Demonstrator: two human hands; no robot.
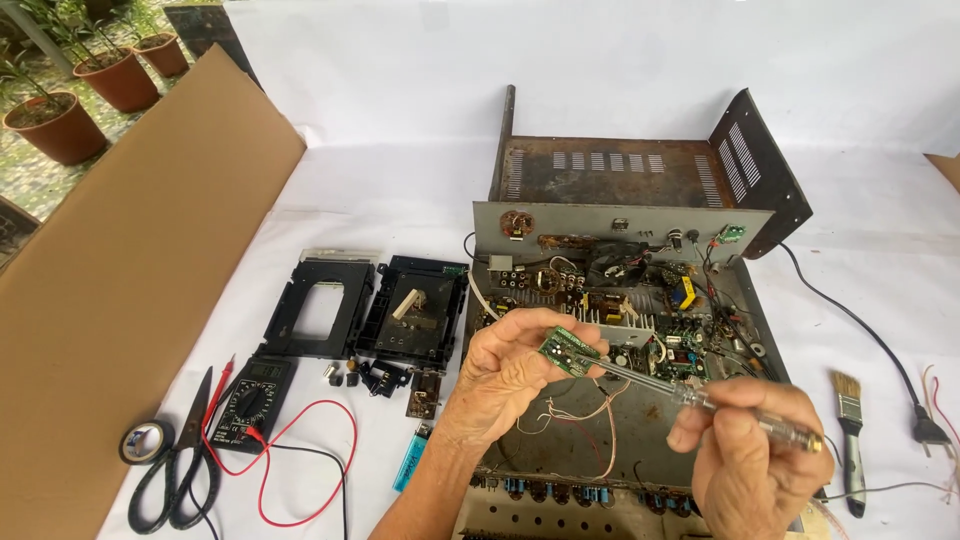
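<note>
Small green circuit board [570,350]: pinched by its edges in the fingers of the left hand [505,375], raised above the open chassis [620,300]; thin wires [580,410] trail from it down into the case. Judged light, stiff and fragile, with solder joints and small parts that would suffer under pressure; best gripped by the bare edges, as it is now, with no pull put on the wires. Right hand [745,455]: closed round the clear handle of a screwdriver [700,398], whose tip rests at or on the board; contact cannot be told for sure. Surroundings, left to right: potted plants [95,85] at the far corner; a large cardboard sheet [120,270] lying aslant; a roll of black tape [143,440] touching the scissors [180,460]; a black multimeter [250,400] with red and black leads [300,470] looping over the white cloth [400,180]; two black plastic frames [370,310] side by side, small loose black parts [375,378] just below them; a blue lighter [412,455] beside the left forearm. The chassis itself is rusty, its rear panel upright, crowded with boards, capacitors and wiring. To the right lie a paintbrush [848,430] and a black mains cord with its plug [925,425]. In the way: the trailing wires tether the board near the case, and the packed components below leave little room to set it down.
</note>
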